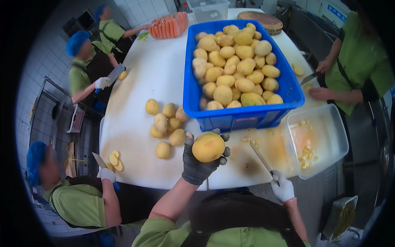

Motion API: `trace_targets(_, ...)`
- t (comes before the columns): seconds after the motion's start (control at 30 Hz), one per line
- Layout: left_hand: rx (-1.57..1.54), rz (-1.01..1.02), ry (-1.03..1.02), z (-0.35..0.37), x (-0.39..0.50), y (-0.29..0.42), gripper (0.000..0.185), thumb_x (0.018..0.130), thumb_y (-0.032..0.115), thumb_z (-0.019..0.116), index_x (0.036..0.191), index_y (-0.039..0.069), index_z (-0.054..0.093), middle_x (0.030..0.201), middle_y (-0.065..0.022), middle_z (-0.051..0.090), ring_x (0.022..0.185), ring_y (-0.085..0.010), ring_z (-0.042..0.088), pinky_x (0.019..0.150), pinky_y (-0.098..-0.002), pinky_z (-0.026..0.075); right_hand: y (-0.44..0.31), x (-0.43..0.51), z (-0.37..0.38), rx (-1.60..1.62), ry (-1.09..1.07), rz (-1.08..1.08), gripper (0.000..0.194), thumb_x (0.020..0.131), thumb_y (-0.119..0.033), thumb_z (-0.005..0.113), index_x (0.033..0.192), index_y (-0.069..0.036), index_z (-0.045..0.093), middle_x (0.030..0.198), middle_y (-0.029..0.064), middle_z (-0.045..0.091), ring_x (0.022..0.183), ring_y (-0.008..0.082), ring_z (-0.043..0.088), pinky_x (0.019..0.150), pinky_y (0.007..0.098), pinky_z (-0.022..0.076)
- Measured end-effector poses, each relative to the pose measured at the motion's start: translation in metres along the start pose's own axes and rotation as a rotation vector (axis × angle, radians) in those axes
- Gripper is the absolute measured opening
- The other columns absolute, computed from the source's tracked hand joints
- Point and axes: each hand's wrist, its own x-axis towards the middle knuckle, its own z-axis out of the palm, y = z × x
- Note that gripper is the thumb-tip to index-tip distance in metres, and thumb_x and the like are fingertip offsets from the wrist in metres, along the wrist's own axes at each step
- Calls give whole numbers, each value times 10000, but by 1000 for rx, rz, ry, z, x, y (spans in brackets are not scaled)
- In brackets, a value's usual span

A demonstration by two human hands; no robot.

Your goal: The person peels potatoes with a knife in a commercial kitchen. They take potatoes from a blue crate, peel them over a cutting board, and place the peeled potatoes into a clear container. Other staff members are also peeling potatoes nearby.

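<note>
My left hand (197, 163), in a dark grey glove, holds up a large yellow potato (208, 147) in front of the blue crate. In my right hand (282, 186), gloved in white, is the handle of a knife (260, 154), its blade pointing up and left over the white table. Small pale pieces (254, 142) lie near the blade's tip. A blue plastic crate (240, 115) heaped with potatoes (225, 80) stands beyond both hands. Several loose potatoes (168, 122) rest on the table to the left of the crate.
A clear plastic tub (345, 139) with small cut pieces stands at the right. Co-workers with knives or cleavers stand at the left (74, 203), upper left (89, 61) and right (355, 71). Bagged carrots (169, 26) and a round chopping block (260, 20) lie at the far end.
</note>
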Motion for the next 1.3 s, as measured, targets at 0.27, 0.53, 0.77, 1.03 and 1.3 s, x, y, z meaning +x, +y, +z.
trace_targets(0.27,41,80,276,-41,-14,-32,602,970,550,490,1278,33,512,1148,-168,624,987,-358,627,832,-476,559,-50,-21,-6,175,198,-331,437,785,-118,686,1218,-122,630,786,165,675,691,344,676,666,390,554)
trace_targets(0.53,158,-127,600,-28,-20,-51,574,940,608,512,1124,66,561,972,-155,663,858,-262,665,791,-411,561,-97,-21,5,-86,279,-807,508,679,-49,654,1170,-176,662,631,32,576,574,226,601,535,370,477)
trace_targets(0.77,197,-20,404,-49,-12,-54,510,949,556,533,1099,71,573,969,-133,667,860,-252,673,758,-395,566,-94,-16,11,-207,302,-792,472,733,-89,637,1189,-209,650,616,40,562,563,233,600,519,381,475)
trace_targets(1.03,178,36,580,-70,-9,-44,465,932,546,543,1109,120,599,1115,-110,659,1001,-315,640,785,-491,547,-55,16,0,-302,431,-526,461,741,-79,657,1189,-187,651,668,84,614,606,293,629,548,406,500)
trace_targets(1.3,-203,-40,-183,-83,-8,-58,483,1011,461,460,1289,69,502,1236,-125,583,1121,-256,591,977,-410,510,-86,-7,7,-139,341,-808,524,683,-41,642,1196,-145,651,646,49,573,570,247,587,542,380,472)
